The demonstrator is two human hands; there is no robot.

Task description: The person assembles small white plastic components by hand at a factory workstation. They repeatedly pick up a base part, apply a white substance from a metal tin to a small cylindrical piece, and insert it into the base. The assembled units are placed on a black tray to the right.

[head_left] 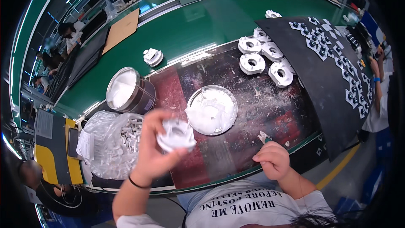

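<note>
My left hand [154,152] grips a white plastic housing [176,136] with a round opening, held up above the table and slightly blurred. My right hand [274,160] is closed around a small tool [265,137] with a green part and a whitish, smeared tip; most of it is hidden in the fist. Between and beyond the hands sits a round metal dish [234,116] of white paste [213,105]. Behind it to the left, a metal tin [145,95] also contains white paste.
A clear plastic bag [101,143] of small white parts lies at left. Several white housings [252,63] cluster at the back right, beside a black sheet [301,71] bearing rows of small dark-and-white parts. Another white piece [152,57] rests on the green surface. People work farther off.
</note>
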